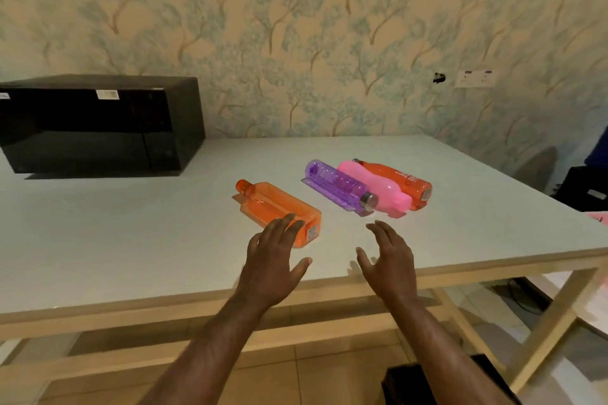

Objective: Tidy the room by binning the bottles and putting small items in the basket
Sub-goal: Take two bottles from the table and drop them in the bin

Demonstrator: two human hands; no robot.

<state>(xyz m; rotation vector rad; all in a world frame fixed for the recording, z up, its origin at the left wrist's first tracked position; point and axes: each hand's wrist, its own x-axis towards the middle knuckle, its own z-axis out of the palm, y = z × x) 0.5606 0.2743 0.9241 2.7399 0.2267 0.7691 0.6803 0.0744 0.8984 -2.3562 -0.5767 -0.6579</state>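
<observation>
Both hands, left [273, 265] and right [388, 260], spread and holding nothing, reach over the table [131, 240] toward four bottles lying flat, the orange flask [279, 207] nearest: probably light, rigid, slick plastic, best gripped across its broad middle.

Before you: a glossy black box-shaped appliance [95, 128] on the pale wood-edged table [131, 240], against tree-patterned wallpaper [296, 26].
</observation>
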